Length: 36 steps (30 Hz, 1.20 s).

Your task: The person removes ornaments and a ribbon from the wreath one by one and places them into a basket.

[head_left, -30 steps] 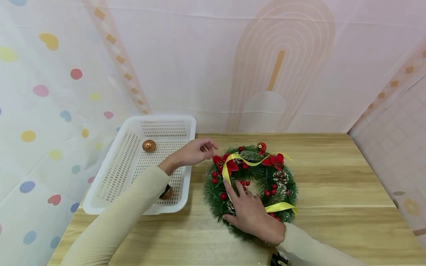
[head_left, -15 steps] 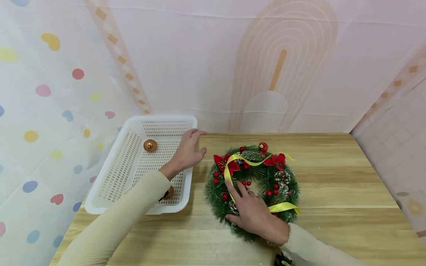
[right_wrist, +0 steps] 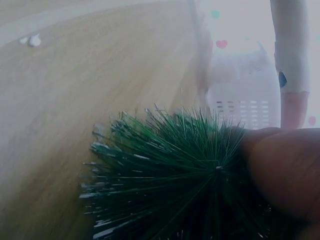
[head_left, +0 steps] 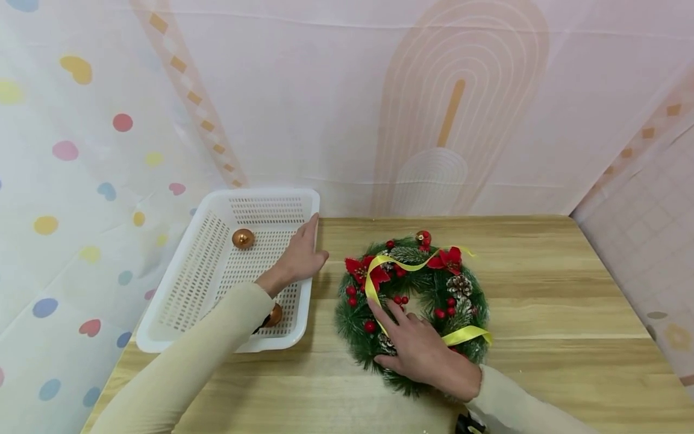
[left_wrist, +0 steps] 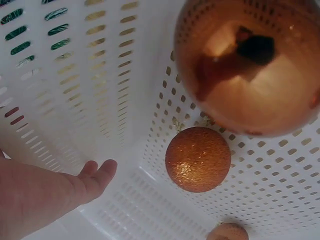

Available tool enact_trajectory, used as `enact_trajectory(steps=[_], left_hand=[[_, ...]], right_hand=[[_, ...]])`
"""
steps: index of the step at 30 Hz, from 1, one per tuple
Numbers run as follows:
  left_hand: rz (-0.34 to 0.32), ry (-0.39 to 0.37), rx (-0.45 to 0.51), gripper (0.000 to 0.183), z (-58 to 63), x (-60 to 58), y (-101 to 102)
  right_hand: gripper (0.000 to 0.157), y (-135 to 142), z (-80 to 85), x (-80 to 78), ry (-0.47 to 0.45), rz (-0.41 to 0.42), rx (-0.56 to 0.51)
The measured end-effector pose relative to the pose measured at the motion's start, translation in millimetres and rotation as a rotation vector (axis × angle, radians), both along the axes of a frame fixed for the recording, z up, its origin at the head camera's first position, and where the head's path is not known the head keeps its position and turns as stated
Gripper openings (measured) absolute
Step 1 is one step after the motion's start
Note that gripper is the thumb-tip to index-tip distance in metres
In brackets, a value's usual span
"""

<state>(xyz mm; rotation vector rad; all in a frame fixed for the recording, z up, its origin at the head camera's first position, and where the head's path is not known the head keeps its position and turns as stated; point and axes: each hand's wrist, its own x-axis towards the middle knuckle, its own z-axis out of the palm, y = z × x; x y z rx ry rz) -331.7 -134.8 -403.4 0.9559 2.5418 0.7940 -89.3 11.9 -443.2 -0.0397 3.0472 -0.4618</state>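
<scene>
My left hand (head_left: pixel 301 254) is over the right side of a white plastic basket (head_left: pixel 191 241), its fingers extended and touching nothing that I can see. Inside lie copper-coloured Christmas baubles: a shiny one (left_wrist: pixel 250 65) close to the wrist camera, a glittery one (left_wrist: pixel 198 159), and another (left_wrist: pixel 228 232) at the lower edge of that view. My right hand (head_left: pixel 423 352) rests on the left front of a green Christmas wreath (head_left: pixel 352 319), index finger straight and touching a yellow ribbon (head_left: pixel 375 274) draped across it. The right wrist view shows the thumb (right_wrist: pixel 287 172) against green needles.
Red poinsettias (head_left: pixel 447 260), berries, pinecones (head_left: pixel 459 286) and a small bauble (head_left: pixel 423 237) decorate the wreath. The wooden table (head_left: pixel 558 301) extends to its right. A patterned cloth backdrop (head_left: pixel 336 108) rises behind the table, with another side on the left.
My left hand has moved left from beside the wreath to over the basket, its fingers straightening. The right hand stays on the wreath, which has shifted very slightly.
</scene>
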Motion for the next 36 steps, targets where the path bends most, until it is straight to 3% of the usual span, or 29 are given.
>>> enact_trajectory(steps=[23, 36], left_hand=[[0.012, 0.020, -0.003, 0.085, -3.8, -1.1, -1.0], [0.011, 0.033, 0.002, 0.084, -5.4, -2.2, -0.7]], right_hand=[[0.095, 33.1, 4.5, 18.2, -0.005, 0.312, 0.064], [0.098, 49.2, 3.3, 26.8, 0.052, 0.468, 0.143]])
